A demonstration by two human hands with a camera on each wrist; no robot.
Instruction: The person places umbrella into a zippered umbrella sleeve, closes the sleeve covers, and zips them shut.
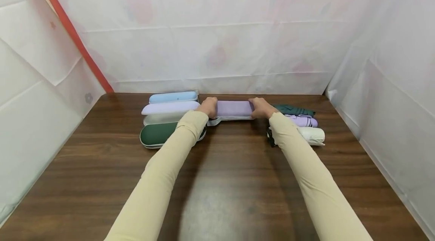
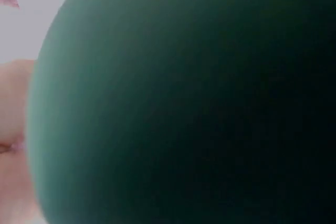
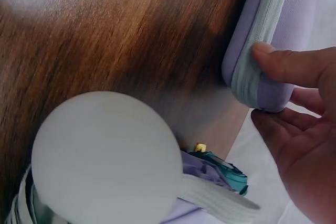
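A purple zip case (image 1: 234, 108) lies lengthwise near the back edge of the table, between my two hands. My left hand (image 1: 209, 107) holds its left end, where a light strap (image 1: 214, 122) hangs out. The right hand (image 1: 261, 108) grips the other end; in the right wrist view its thumb (image 3: 273, 59) presses on the pale zipper band (image 3: 252, 66) and the fingers bend around the end. A dark green case (image 2: 131, 103) fills most of the left wrist view and hides the left fingers there.
Left of the purple case, light blue (image 1: 173, 97), lavender (image 1: 170, 107), grey (image 1: 163, 118) and green cases lie in a row. On the right are folded umbrellas: dark green (image 1: 295, 110), lavender (image 1: 302, 121) and white (image 1: 312, 135). White sheeting (image 1: 217, 56) hangs behind the table.
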